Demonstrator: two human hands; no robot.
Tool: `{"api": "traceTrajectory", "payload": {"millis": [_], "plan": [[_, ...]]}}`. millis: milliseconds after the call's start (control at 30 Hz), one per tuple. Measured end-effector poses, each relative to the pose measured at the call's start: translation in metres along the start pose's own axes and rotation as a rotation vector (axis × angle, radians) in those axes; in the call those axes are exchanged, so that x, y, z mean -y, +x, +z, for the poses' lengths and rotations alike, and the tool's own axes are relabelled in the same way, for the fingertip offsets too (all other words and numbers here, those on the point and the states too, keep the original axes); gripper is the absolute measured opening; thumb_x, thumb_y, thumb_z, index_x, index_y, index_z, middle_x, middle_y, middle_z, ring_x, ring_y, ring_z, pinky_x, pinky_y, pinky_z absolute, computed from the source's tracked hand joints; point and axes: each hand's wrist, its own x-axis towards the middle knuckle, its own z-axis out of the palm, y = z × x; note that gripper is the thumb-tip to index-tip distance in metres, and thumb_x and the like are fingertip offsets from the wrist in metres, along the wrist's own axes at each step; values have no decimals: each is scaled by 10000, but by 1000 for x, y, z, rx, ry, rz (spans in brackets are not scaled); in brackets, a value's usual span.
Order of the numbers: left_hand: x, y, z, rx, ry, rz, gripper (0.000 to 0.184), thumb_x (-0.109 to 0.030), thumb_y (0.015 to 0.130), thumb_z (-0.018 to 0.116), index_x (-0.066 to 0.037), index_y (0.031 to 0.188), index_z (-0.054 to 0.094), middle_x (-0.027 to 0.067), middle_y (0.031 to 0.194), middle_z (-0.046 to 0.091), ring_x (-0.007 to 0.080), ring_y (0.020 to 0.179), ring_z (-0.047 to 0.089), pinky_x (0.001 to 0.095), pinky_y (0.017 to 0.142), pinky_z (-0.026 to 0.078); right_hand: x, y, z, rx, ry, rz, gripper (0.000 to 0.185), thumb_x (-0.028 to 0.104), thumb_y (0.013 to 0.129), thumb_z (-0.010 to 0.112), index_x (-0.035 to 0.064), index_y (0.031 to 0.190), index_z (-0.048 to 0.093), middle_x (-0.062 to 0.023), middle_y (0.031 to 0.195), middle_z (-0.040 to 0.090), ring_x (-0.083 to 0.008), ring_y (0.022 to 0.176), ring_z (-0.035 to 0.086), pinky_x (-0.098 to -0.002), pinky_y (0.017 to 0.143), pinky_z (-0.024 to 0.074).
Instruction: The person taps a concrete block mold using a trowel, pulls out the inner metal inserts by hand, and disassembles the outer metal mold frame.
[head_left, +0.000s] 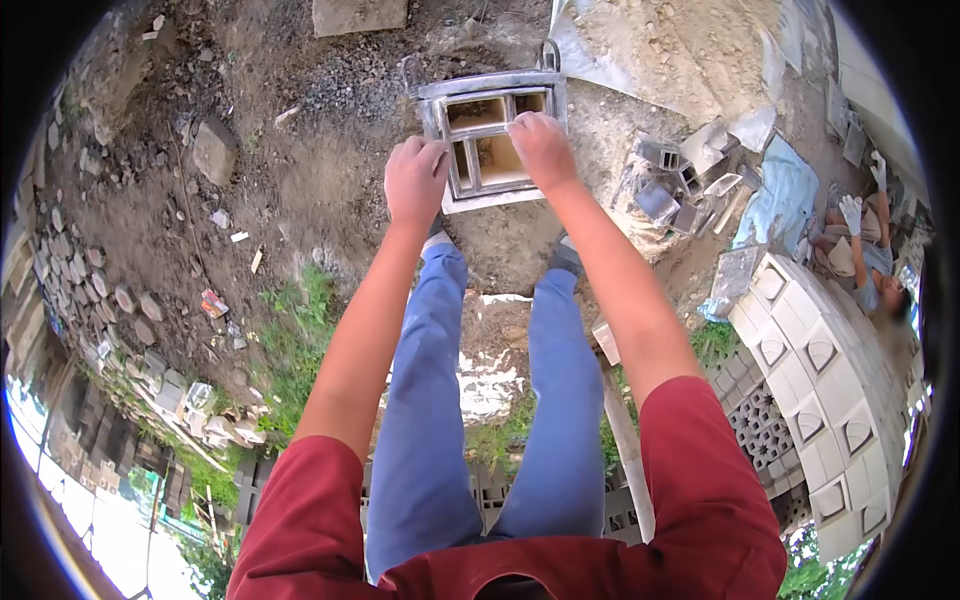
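Note:
A grey metal mould frame (491, 203) with inner dividers and open compartments rests on the dirt in front of my feet, a loop handle at each far corner. My left hand (417, 180) is at its left edge, fingers curled. My right hand (543, 150) is over its right part, with fingers bent down near a divider. Whether either hand grips the frame or only hovers by it is hard to tell, as the fingertips are partly hidden.
Broken blocks (660, 200) lie to the right, by a blue sheet (775, 195). Stacked pale blocks (815, 370) stand at lower right. A person wearing white gloves (852, 214) is at far right. Stones (215, 153) lie on the left.

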Motion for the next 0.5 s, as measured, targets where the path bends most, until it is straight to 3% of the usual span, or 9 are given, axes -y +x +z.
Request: {"api": "traceTrajectory", "payload": {"millis": [300,500], "plan": [[-10,10,23,-36,221,233,137,-161,812,739,-177,948,737,-27,967,666,218,964,606,400,849,463,-18,6,2,103,-5,-100,124,86,840,635,113,960,649,-66,919,586,-264,911,623,-396,776,538],[-6,16,27,86,375,260,191,-168,839,671,-217,1009,744,-56,1036,669,179,980,597,369,860,445,-22,2,-5,186,25,-141,135,84,851,625,107,982,652,-69,932,582,-259,930,620,-392,771,546]]}}
